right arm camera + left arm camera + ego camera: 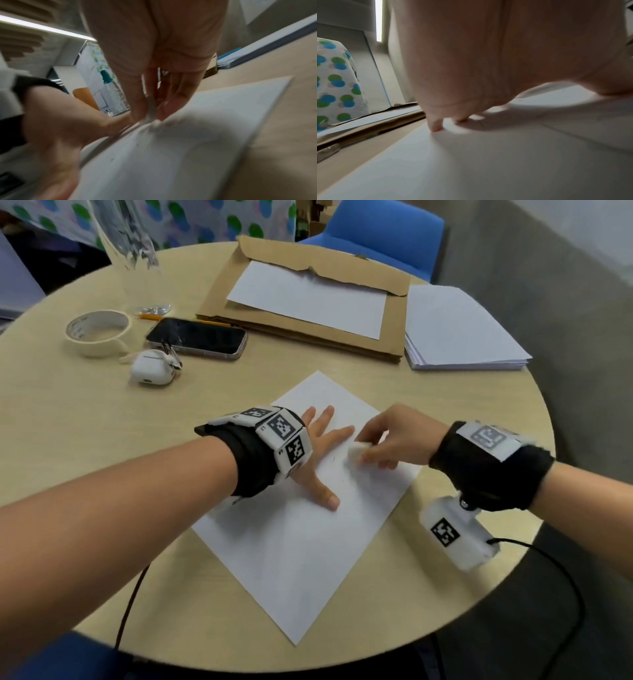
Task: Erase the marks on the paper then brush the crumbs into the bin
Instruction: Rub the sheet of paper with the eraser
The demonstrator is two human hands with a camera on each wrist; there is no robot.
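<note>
Two hands work on one white sheet of paper that lies flat on the round wooden table, turned diagonally: its long axis runs from the near corner by the table's front edge up toward the far corner pointing at the cardboard envelope. Bare tabletop borders the sheet on the left and along the near side; on the right the sheet's corner comes near the table rim.

Left hand rests flat on the sheet's left-centre, fingers straight and spread, thumb angled toward the near side; the left wrist view shows fingertips pressing the paper.

Right hand pinches a small white eraser between thumb and fingers, its lower end touching the paper just right of the left hand's fingers. In the right wrist view the eraser is blurred. A few faint dark specks show on the sheet near the eraser.

Far side of the table: a stack of white paper at right, a phone, an earbud case and a masking tape roll at left, all well apart from the sheet. No bin is seen.
</note>
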